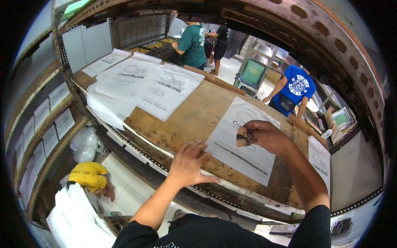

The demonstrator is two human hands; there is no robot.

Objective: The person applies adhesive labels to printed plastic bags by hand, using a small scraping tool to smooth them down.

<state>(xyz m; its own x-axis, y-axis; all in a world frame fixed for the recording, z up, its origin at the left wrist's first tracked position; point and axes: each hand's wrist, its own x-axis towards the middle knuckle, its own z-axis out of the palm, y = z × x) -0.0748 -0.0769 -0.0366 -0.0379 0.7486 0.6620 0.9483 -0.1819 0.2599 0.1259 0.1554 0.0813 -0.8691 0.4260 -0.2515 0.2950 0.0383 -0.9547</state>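
Note:
My right hand (266, 136) grips a small tan piece stained black (242, 137); its exact kind does not show. It is over a white printed sheet or bag (223, 128) lying flat on the brown table. A long thin dark streak (240, 158) crosses the near part of that sheet; I cannot tell whether it is a mark or a thin stick. With fingers and thumb spread, my left hand (188, 163) rests at the table's near edge, left of the sheet, holding nothing.
Several white printed sheets (165, 97) overlap on the table's left, another (319, 159) at its right end. Metal framing arches overhead. Shelves of white packets (49, 138) stand left. A person in yellow (89, 175) crouches below; people in green (193, 43) and blue (295, 87) are beyond the table.

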